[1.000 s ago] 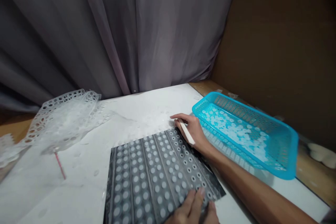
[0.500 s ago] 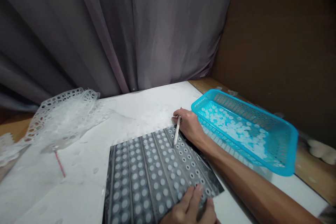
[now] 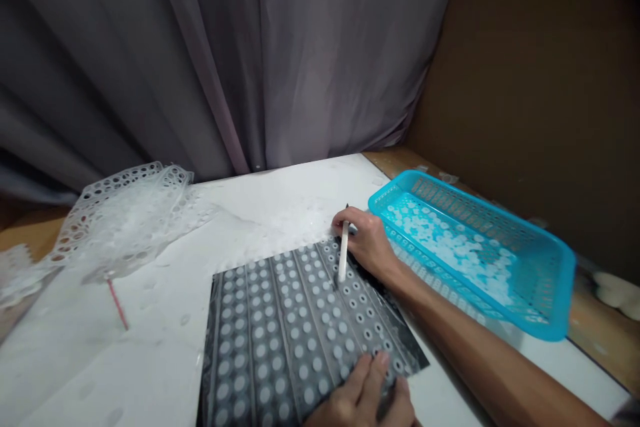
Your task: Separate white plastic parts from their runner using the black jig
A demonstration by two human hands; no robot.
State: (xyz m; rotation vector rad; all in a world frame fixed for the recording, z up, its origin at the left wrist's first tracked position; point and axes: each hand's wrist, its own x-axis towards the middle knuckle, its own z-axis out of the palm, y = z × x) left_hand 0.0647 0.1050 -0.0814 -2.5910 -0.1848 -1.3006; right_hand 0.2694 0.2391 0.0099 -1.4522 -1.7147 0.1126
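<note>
A dark sheet point(image 3: 280, 327) covered in rows of small white round dots lies on the white table point(image 3: 165, 353) in front of me. My right hand point(image 3: 367, 243) rests at the sheet's far right corner, closed round a thin white stick point(image 3: 343, 253) whose tip points down onto the dots. My left hand point(image 3: 365, 397) presses the sheet's near right edge, with its fingers laid flat on it.
A blue plastic basket point(image 3: 545, 260) holding several white round pieces stands to the right. A crumpled clear sheet full of punched holes point(image 3: 125, 220) lies at the back left, with a thin red stick point(image 3: 118, 303) near it. A grey curtain point(image 3: 225, 60) hangs behind.
My right hand has turned the white stick from lying along the palm to pointing down at the sheet, then shifted its tip slightly. My left hand has stayed on the near edge.
</note>
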